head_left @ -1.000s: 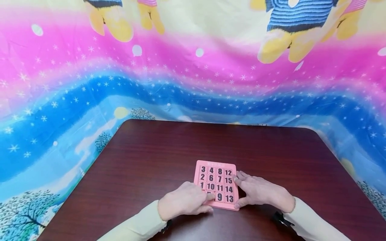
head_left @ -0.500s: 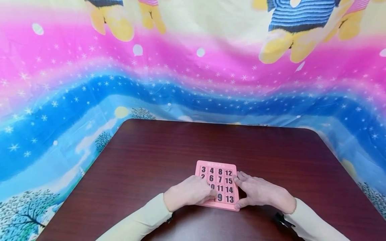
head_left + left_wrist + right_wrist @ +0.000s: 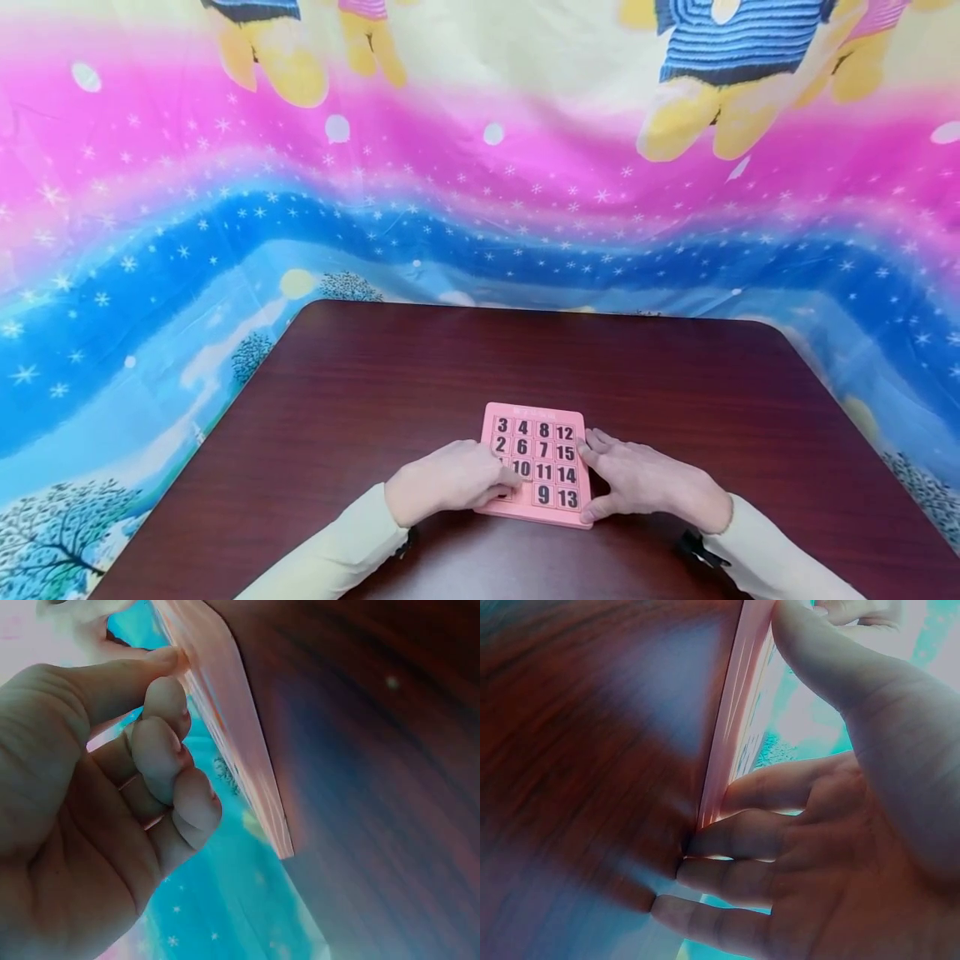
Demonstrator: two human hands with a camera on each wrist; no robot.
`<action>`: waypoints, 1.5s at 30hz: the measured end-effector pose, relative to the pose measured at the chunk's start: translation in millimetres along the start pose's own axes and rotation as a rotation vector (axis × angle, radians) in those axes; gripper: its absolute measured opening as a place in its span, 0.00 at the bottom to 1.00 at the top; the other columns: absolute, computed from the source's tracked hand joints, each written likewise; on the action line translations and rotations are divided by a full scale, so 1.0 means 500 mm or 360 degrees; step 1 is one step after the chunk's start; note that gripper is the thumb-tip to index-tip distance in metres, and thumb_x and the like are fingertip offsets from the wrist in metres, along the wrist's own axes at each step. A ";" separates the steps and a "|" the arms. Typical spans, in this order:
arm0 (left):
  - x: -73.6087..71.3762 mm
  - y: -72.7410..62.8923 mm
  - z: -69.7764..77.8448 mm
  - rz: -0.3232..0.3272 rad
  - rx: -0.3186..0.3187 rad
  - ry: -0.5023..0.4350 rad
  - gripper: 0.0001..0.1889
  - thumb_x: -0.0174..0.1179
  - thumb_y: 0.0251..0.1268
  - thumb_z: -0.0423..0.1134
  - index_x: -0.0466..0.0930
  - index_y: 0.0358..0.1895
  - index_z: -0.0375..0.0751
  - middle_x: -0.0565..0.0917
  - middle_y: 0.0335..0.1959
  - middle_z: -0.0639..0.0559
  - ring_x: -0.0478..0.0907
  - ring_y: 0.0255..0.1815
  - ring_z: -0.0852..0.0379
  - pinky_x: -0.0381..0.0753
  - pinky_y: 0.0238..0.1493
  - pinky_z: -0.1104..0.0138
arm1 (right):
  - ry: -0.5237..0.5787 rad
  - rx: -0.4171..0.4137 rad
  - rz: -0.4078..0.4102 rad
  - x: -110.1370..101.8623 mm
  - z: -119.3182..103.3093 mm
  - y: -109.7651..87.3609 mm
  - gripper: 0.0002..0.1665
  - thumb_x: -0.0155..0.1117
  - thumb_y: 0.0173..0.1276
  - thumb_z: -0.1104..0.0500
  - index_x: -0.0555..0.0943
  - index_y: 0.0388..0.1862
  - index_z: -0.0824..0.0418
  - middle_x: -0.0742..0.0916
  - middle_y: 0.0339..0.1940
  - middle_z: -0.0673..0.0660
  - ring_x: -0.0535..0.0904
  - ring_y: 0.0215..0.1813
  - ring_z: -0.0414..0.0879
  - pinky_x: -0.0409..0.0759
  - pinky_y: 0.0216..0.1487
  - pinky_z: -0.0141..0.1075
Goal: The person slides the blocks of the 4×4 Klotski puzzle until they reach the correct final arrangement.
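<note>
A pink sliding number puzzle (image 3: 543, 452) lies flat on the table, its square tiles bearing black numbers. In the head view my left hand (image 3: 453, 477) reaches over its lower left part, fingers curled, a fingertip pressing at the bottom row. A bare pink slot (image 3: 522, 493) shows left of the 9 tile (image 3: 543, 495); the lower left tiles are mostly hidden. The left wrist view shows the thumb (image 3: 131, 679) reaching to the puzzle. My right hand (image 3: 648, 483) rests along the right edge, thumb at the lower corner; its fingers (image 3: 739, 836) lie extended beside the edge.
The dark reddish-brown wooden table (image 3: 390, 367) extends around the puzzle, with rounded far corners. Behind and beside it hangs a colourful printed cloth (image 3: 450, 183). Dark bands (image 3: 701, 546) sit on the undersides of both wrists.
My left hand first moved right over the puzzle, then back left. The slot left of the 9 tile, where a tile was visible, now shows bare pink. The right hand stays in place.
</note>
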State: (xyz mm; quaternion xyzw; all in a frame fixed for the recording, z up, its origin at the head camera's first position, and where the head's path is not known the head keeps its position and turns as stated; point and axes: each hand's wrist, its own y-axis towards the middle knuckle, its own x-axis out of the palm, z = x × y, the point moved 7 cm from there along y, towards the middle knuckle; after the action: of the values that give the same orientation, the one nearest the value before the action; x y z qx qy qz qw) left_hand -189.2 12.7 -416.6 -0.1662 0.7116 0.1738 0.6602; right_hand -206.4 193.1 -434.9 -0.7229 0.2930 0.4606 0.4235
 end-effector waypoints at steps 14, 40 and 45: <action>-0.014 -0.011 0.014 -0.0095 -0.0165 -0.0001 0.11 0.55 0.71 0.51 0.81 0.53 0.62 0.78 0.17 0.63 0.71 0.18 0.66 0.76 0.25 0.68 | -0.0023 -0.0035 0.0027 -0.007 -0.002 0.000 0.62 0.71 0.49 0.28 0.66 0.73 0.66 0.66 0.75 0.69 0.61 0.77 0.61 0.67 0.68 0.57; 0.022 0.019 0.105 -0.0513 -0.0468 -0.0045 0.45 0.56 0.57 0.73 0.61 0.75 0.54 0.84 0.27 0.57 0.78 0.25 0.62 0.75 0.28 0.66 | -0.0013 -0.0097 0.0047 -0.008 -0.001 -0.006 0.61 0.70 0.51 0.29 0.67 0.71 0.68 0.68 0.74 0.71 0.61 0.76 0.64 0.67 0.68 0.58; 0.024 0.005 0.103 -0.0546 -0.0496 -0.0030 0.47 0.56 0.56 0.73 0.59 0.76 0.53 0.81 0.21 0.57 0.76 0.23 0.62 0.73 0.26 0.66 | 0.0000 -0.0070 0.0029 -0.002 -0.002 -0.001 0.61 0.70 0.51 0.29 0.66 0.72 0.67 0.67 0.75 0.70 0.60 0.77 0.62 0.66 0.69 0.57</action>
State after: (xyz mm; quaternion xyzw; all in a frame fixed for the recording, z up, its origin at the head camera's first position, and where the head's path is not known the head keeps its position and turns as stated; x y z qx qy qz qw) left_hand -145.9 38.9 -432.0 -0.3830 0.6313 0.1683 0.6530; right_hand -205.8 192.6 -433.5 -0.7294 0.2894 0.4708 0.4033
